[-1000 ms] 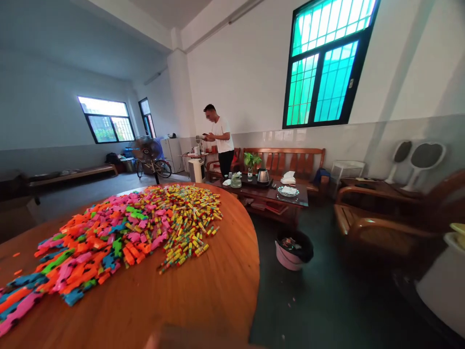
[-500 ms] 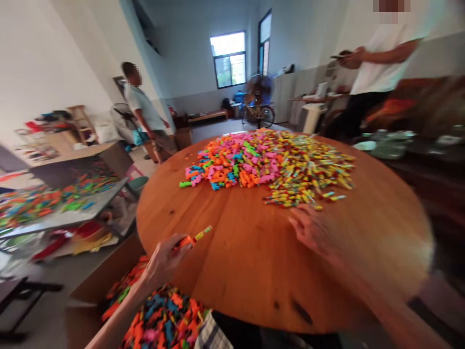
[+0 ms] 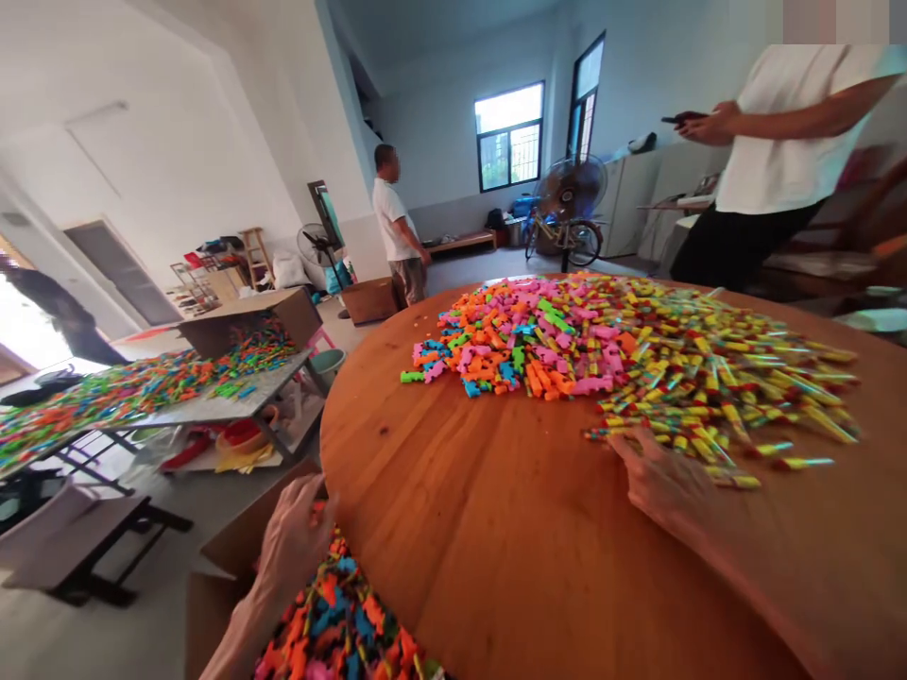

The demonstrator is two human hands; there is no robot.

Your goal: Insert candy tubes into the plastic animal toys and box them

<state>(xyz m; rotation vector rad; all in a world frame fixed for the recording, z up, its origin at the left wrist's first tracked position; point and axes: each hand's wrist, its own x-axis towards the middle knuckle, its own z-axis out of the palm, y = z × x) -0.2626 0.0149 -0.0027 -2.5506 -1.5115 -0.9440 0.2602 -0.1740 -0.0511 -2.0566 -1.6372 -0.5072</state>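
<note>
Tubes point(image 3: 715, 359): yellow with red ends, heaped loosely on the far right of the round table point(image 3: 453, 538); a few lie apart at the near edge.
Moulded pieces point(image 3: 524, 340): pink, orange, green and blue, piled left of the tubes, the two heaps meeting.
Right hand point(image 3: 658, 472): low over the wood, fingertips at the heap's near edge; whether they pinch a tube cannot be told.
Left hand point(image 3: 294, 534): fingers curled above the carton point(image 3: 237, 524), beside the table's rim; orange shows by the fingers, but whether it is held or lies below cannot be told.
Carton contents point(image 3: 347, 614): mixed coloured pieces.
Step in hand: judged to be the picking of a tube by the right hand.
Next move: would seem to call for a pinch on one tube, leaving its neighbours undisturbed.
</note>
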